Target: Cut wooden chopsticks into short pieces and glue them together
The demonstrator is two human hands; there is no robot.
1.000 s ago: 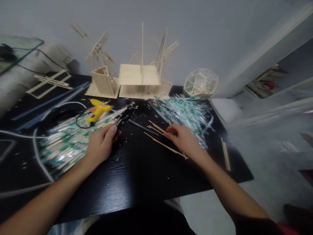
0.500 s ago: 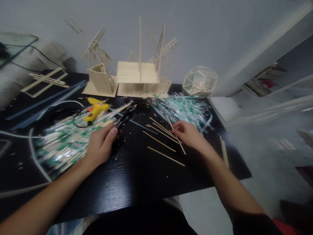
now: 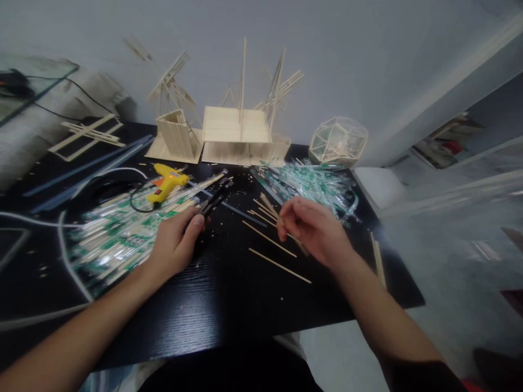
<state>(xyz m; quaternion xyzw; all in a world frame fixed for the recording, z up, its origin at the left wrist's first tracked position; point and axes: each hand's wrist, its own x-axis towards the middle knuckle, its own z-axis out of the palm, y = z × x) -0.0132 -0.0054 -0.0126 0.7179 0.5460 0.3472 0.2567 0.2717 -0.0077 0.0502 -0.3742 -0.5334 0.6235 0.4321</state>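
Note:
My left hand [image 3: 177, 239] is closed around black pliers [image 3: 216, 197], whose far end points away toward the back of the table. On the right, my right hand [image 3: 316, 228] has its fingers curled in over a thin wooden stick [image 3: 267, 204]. Motion smears that stick, and the hand hides its middle; the thumb's grip is partly hidden. Several more thin sticks [image 3: 269, 238] lie on the black table [image 3: 229, 305] beside and under the right hand. One separate stick [image 3: 280, 265] rests nearer to me.
A yellow glue gun [image 3: 167, 185] lies on wrapped stick bundles [image 3: 118, 239] at left. Crumpled plastic wrappers [image 3: 314, 182] are heaped behind my right hand. Wooden stick models [image 3: 235, 124] and a polyhedral frame [image 3: 339, 140] stand along the back. White cable [image 3: 63, 245] curves at left.
My right hand has lifted slightly and its fingers have curled more over the stick, which has swung leftward at its far end. My left hand keeps its hold on the pliers. The view has shifted slightly.

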